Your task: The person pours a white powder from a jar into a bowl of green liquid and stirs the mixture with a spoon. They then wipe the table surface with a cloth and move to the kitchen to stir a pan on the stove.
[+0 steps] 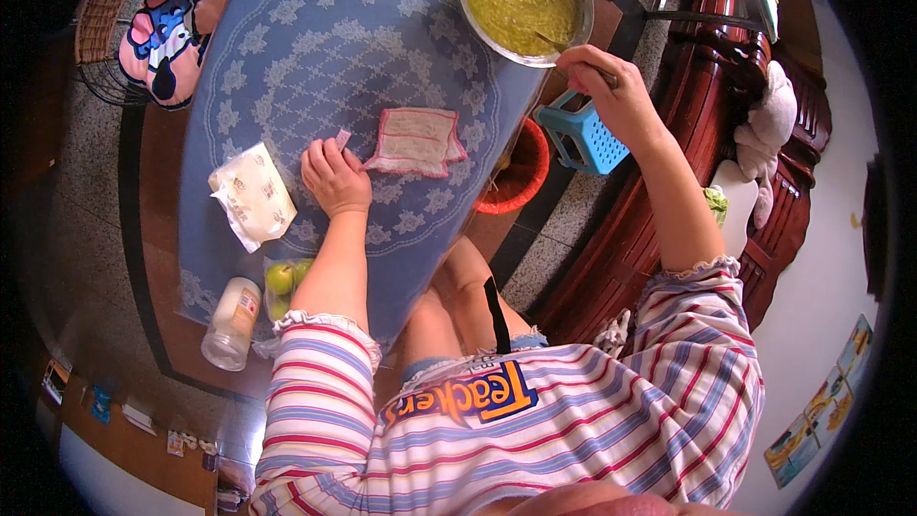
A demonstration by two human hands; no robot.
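My right hand [605, 89] grips the handle of a metal spoon [550, 39]. The spoon dips into yellow-green liquid with small grains in it. This fills a round stainless steel bowl [589, 11] at the table's far right edge. On the blue lace-patterned tablecloth [415, 222] rests my left hand [337, 175], its fingers curled around a small pale pink item [343, 137] too small to identify. Just right of that hand lies a folded white cloth with pink edging [417, 142]. A soft pack of tissues [253, 196] sits to its left.
Near my left forearm are a plastic bag of green fruit [279, 278] and a lidded jar [233, 322] lying tilted. Right of the table stand a red-lined bin [526, 172] and a blue plastic stool [589, 135], beside a dark wooden bench [609, 244]. A wicker chair [107, 0] holds a cartoon cushion.
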